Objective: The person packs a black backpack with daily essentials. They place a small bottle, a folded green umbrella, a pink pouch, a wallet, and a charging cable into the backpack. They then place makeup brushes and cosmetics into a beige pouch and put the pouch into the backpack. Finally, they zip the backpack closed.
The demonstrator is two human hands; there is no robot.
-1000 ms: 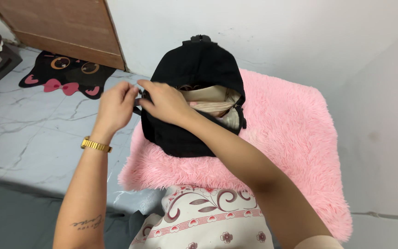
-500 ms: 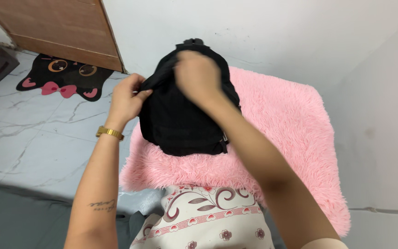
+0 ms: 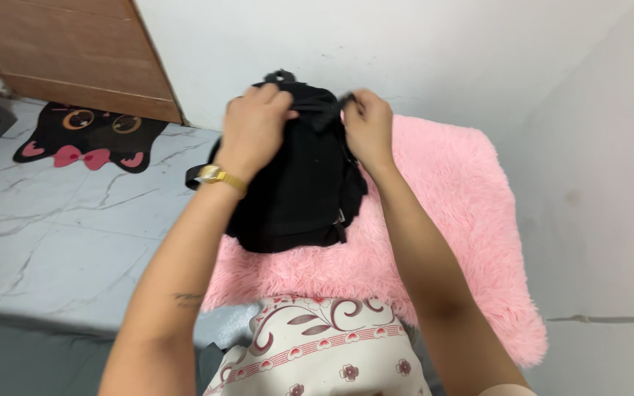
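A black backpack (image 3: 299, 191) stands on a fluffy pink rug (image 3: 442, 220), its flap now down so nothing inside shows. My left hand (image 3: 254, 128), with a gold watch on the wrist, grips the top left of the bag. My right hand (image 3: 367, 126) pinches the fabric or a strap at the bag's top right. A small carry loop (image 3: 279, 75) sticks up at the very top, between and behind both hands. A black strap (image 3: 198, 176) hangs out on the bag's left side under my left wrist.
A white wall stands right behind the bag and along the right. A black cat-shaped mat (image 3: 86, 136) lies on the grey marble floor (image 3: 60, 235) at left, below a wooden door (image 3: 75, 51). My patterned clothing (image 3: 317, 352) fills the bottom centre.
The bag was open, showing beige contents; now it is shut. My right hand moved from the bag's left side across to its top right. My left hand rose to the top left.
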